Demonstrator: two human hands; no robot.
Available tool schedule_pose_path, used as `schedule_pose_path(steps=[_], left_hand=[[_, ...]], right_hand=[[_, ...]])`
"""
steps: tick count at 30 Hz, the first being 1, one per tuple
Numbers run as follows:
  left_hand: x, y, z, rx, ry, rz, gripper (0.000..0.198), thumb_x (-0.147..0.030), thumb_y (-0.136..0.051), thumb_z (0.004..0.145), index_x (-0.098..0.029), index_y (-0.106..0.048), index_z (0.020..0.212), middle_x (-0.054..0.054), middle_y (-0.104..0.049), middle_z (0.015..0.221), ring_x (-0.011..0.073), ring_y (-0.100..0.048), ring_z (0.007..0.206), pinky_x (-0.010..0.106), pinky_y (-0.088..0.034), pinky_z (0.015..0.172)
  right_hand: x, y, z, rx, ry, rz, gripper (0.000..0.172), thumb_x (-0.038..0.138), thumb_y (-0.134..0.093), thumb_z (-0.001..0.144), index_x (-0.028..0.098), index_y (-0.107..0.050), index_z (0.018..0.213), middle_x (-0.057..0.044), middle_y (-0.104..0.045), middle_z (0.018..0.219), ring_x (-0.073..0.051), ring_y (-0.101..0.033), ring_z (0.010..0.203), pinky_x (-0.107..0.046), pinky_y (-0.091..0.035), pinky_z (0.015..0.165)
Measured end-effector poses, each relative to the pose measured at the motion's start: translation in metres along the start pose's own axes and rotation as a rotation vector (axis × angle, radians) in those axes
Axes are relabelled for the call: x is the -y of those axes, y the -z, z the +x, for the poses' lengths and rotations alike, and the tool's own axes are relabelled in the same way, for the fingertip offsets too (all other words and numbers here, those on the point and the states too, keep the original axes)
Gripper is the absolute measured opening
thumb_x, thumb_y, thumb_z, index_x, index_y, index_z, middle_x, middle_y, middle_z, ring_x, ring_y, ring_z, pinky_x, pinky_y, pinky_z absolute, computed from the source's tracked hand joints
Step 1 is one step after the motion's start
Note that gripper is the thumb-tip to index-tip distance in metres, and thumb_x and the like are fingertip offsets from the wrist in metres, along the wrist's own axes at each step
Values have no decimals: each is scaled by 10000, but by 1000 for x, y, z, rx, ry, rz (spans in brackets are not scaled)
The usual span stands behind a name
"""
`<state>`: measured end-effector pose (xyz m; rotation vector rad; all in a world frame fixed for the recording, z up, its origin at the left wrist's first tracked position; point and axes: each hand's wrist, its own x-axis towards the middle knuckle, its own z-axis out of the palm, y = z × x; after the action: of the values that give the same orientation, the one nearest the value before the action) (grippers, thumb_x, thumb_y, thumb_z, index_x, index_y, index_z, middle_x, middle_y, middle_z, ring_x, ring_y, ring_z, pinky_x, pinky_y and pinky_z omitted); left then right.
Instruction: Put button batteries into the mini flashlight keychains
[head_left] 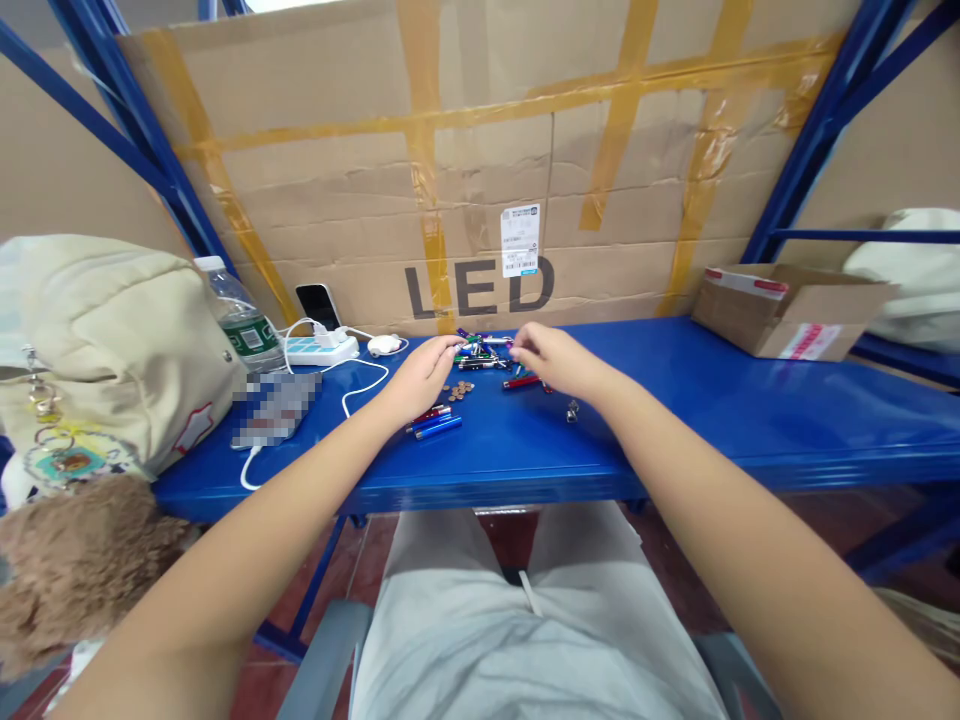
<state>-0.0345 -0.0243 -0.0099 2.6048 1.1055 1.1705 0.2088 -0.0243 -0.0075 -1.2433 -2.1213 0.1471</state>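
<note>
A pile of small coloured metal tubes (484, 362), in green, blue, purple and black with silvery bits, lies towards the back of the blue table. At its left edge is my left hand (426, 380), fingertips drawn together; what they hold is too small to make out. My right hand (553, 358) reaches in from the right with curled fingers beside a purple end of the pile; their grip is unclear. Several small copper-coloured discs (459, 391) lie in front. Nearer me are a blue tube (439, 427) and a red tube (427, 416). Another red tube (520, 382) lies under my right hand.
Small metal clasps (572, 411) lie right of centre. On the left are a phone (276, 408) on a white cable, a power strip (321, 350), a water bottle (238, 315) and a cream bag (127, 340). An open cardboard box (787, 308) stands at right. Large cardboard (315, 210) closes the back.
</note>
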Motion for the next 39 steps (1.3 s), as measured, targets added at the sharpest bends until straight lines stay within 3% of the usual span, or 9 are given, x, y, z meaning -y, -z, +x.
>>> schedule_pose_path(steps=[3, 8, 16, 23, 30, 39], left_hand=[[-6, -2, 0, 24, 56, -55, 374, -397, -352, 990, -150, -632, 1001, 54, -671, 868, 179, -614, 827, 292, -487, 770], [-11, -5, -1, 144, 165, -32, 385, -508, -514, 887, -164, -597, 735, 20, -635, 725, 165, -563, 696, 267, -435, 642], [-14, -4, -1, 157, 154, -99, 370, -488, -456, 892, -163, -585, 771, 10, -593, 707, 152, -523, 680, 274, -431, 643], [-24, -4, -3, 183, 176, -161, 299, -431, -469, 903, -178, -562, 773, -38, -482, 539, 118, -451, 514, 240, -387, 506], [-22, -5, -3, 198, 212, -208, 303, -440, -475, 892, -187, -510, 729, -48, -458, 522, 113, -446, 507, 236, -388, 505], [-20, -5, -3, 207, 126, -82, 344, -457, -424, 921, -181, -545, 756, 8, -599, 693, 154, -546, 658, 278, -445, 631]], right_hand=[[26, -14, -1, 83, 196, -32, 100, 246, -518, 933, 175, -587, 919, -70, -683, 937, -183, -607, 832, -286, -418, 735], [39, -20, -4, 143, 245, -218, 139, 272, -493, 963, 176, -593, 955, -87, -690, 1022, -208, -629, 890, -284, -388, 695], [48, -17, -13, 68, 167, -368, 341, 390, -443, 970, 159, -522, 1206, -110, -730, 1015, -264, -689, 840, -308, -397, 637], [49, -21, -14, 127, 222, -592, 376, 362, -342, 981, 116, -572, 1148, -168, -737, 926, -312, -699, 817, -333, -396, 619], [48, -21, -17, 157, 242, -566, 330, 333, -344, 974, 124, -554, 1120, -148, -738, 919, -302, -706, 781, -323, -388, 591], [48, -21, -11, 151, 136, -553, 311, 256, -339, 973, 91, -547, 1136, -188, -732, 927, -311, -696, 820, -326, -379, 614]])
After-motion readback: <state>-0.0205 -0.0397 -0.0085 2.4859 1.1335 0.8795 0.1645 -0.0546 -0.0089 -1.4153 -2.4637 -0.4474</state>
